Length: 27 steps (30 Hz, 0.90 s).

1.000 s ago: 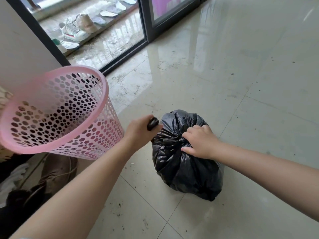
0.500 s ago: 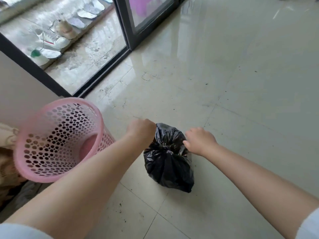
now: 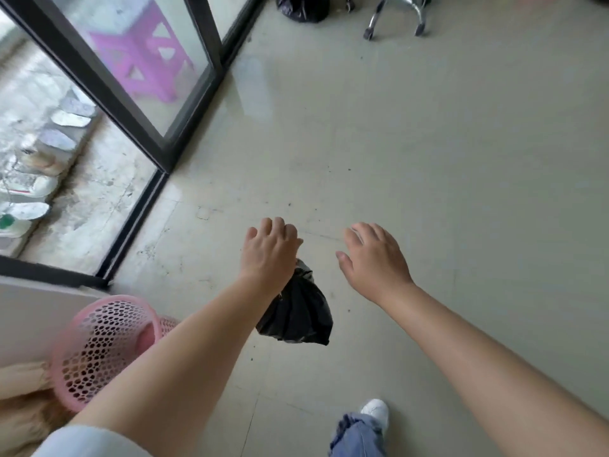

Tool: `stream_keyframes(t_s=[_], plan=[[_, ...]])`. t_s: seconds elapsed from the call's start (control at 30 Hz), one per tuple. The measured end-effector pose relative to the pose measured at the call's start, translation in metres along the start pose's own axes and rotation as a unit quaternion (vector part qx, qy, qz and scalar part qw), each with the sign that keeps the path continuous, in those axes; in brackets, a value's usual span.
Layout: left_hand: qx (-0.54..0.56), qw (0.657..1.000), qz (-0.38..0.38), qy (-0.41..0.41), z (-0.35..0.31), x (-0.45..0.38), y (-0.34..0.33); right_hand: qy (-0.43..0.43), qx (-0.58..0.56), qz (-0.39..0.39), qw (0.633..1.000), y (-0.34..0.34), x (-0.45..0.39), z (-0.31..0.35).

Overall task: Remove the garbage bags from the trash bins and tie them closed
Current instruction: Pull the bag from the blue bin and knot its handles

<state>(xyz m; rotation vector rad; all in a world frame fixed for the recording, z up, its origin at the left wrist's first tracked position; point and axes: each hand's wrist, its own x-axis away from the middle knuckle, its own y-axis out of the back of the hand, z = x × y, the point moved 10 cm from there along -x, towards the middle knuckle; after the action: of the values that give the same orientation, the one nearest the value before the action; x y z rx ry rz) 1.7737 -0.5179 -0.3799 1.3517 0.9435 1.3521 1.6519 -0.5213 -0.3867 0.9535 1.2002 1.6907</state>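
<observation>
Glossy pale tiled floor [image 3: 428, 159] meets a black-framed sliding glass door [image 3: 138, 77].

Purple stool [image 3: 145, 57] behind glass door [image 3: 131, 94]

The left hand [image 3: 268, 250] hides the garbage bag's [image 3: 296, 311] neck, perhaps gripping it.

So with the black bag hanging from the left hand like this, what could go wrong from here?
The black bag hangs from the left hand alone by its gathered top; the right hand is open and apart from it. If the knot is loose or the grip slips, the bag could drop and spill on the floor.

The pink bin stands close by the left forearm, so a swing of that arm could knock it over.
</observation>
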Motion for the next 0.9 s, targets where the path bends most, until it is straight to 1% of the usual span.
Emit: stream_keyframes(t_s=[0.13, 0.3, 0.37, 0.4, 0.43, 0.67, 0.83, 0.9], plan=[[-0.005, 1.000, -0.006, -0.024, -0.066, -0.019, 0.106, -0.035, -0.021, -0.025, 0.999, 0.110, 0.023, -0.060], [-0.008, 0.997, -0.049, -0.060, -0.151, -0.056, 0.214, -0.092, -0.010, -0.059, 0.994, 0.220, 0.035, -0.144], [-0.013, 0.994, -0.062, -0.088, -0.205, -0.084, 0.253, -0.124, 0.002, -0.082, 0.989, 0.264, 0.041, -0.198], [-0.017, 0.995, -0.062, -0.081, -0.207, -0.089, 0.258, -0.125, 0.007, -0.078, 0.989, 0.268, 0.037, -0.203], [-0.016, 0.994, -0.062, -0.087, -0.224, -0.099, 0.267, -0.140, 0.011, -0.078, 0.987, 0.280, 0.038, -0.220], [-0.004, 0.975, -0.093, -0.202, -0.423, -0.224, 0.356, -0.247, 0.079, -0.119, 0.959, 0.394, 0.028, -0.422], [-0.012, 0.964, -0.087, -0.253, -0.541, -0.310, 0.397, -0.304, 0.086, -0.133, 0.939, 0.452, 0.013, -0.551], [-0.018, 0.960, -0.085, -0.266, -0.586, -0.343, 0.413, -0.323, 0.078, -0.126, 0.935, 0.465, 0.006, -0.600]])
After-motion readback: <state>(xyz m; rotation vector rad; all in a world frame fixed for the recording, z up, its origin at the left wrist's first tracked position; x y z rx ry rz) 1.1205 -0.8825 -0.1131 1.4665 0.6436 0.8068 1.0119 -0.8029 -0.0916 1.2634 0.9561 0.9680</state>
